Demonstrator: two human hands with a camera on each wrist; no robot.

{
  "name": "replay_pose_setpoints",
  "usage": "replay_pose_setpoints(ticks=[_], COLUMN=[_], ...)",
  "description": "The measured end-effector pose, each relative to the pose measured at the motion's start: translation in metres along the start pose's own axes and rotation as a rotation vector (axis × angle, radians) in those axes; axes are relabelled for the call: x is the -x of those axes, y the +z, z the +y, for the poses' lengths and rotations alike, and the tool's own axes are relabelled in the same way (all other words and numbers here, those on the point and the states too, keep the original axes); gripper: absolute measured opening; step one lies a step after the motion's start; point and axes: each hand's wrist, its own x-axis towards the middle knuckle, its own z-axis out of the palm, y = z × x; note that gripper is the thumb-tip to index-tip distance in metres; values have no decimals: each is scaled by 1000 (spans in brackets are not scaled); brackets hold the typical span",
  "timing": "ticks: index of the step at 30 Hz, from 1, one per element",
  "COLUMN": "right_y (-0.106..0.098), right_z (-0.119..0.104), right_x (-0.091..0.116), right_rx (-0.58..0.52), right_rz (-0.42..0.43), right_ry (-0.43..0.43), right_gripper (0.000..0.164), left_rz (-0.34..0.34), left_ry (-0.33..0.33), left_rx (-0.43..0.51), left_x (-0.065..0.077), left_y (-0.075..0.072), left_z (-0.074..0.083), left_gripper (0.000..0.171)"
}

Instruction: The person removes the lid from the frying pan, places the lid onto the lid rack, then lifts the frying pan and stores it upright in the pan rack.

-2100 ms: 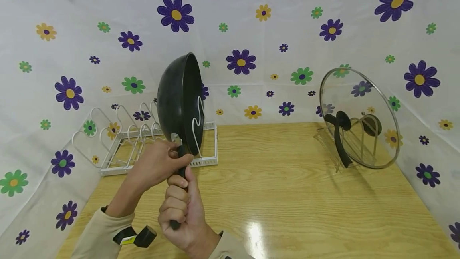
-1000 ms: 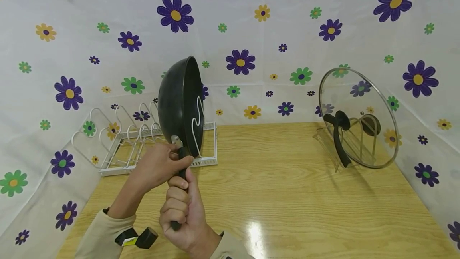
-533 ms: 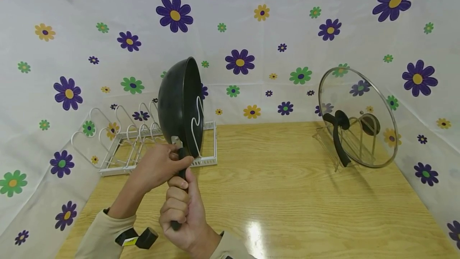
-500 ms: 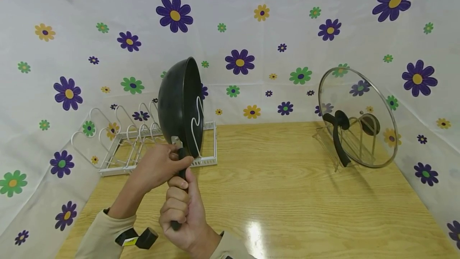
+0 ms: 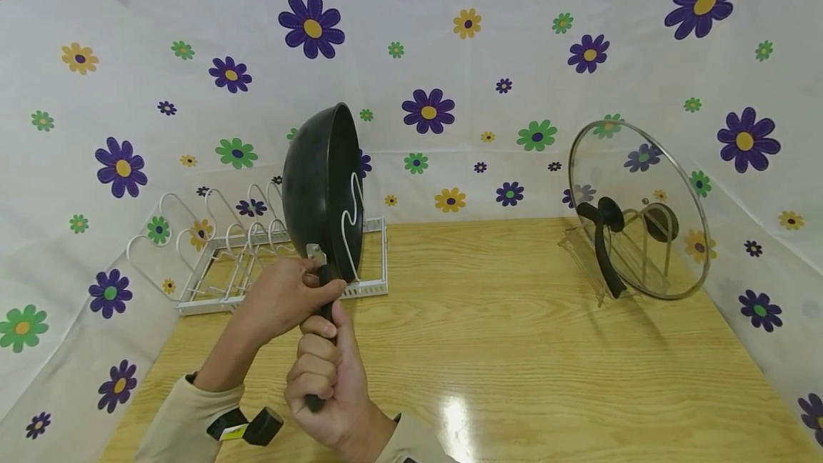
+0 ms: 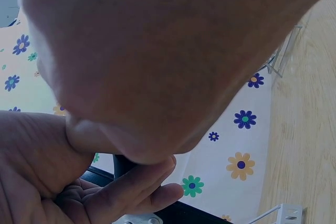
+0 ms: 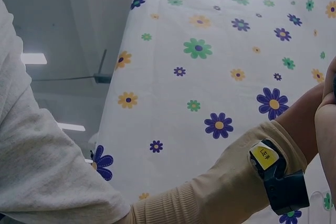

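Observation:
In the head view a black wok (image 5: pixel 307 177) stands on edge, tilted, at the right end of a white wire rack (image 5: pixel 379 256). Its hollow side faces right, and a wavy white divider (image 5: pixel 347 223) crosses in front of that side. My left hand (image 5: pixel 279 299) holds the handle close to its metal bracket (image 5: pixel 315 252), thumb laid across. Just below, the fingers of my right hand (image 5: pixel 331 377) wrap the lower handle, whose black end (image 5: pixel 314 402) pokes out. Blurred skin fills much of the left wrist view; the right wrist view shows mainly the left sleeve (image 7: pixel 226 182).
Several white loop dividers (image 5: pixel 183 241) rise from the rack's left part. At the right, a glass lid (image 5: pixel 643 163) with a black handle (image 5: pixel 607 256) leans on a small wire stand (image 5: pixel 648 249). Flowered cloth walls enclose the wooden table (image 5: pixel 489 320).
Since about two seconds ago the wok has sunk slightly into the rack, its top edge a little lower. Over the last half second wok and hands look still.

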Motion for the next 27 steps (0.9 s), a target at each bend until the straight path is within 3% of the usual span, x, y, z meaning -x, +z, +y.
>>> replay_pose_setpoints(ticks=[27], right_y=[-1], right_z=[-2], right_x=[3], right_rx=[-20], right_rz=[8], right_ry=[-9], right_gripper=[40], left_rz=[-14], left_ry=[-2], left_rx=[19], left_x=[0], left_y=[6], left_z=[-2], left_gripper=[30])
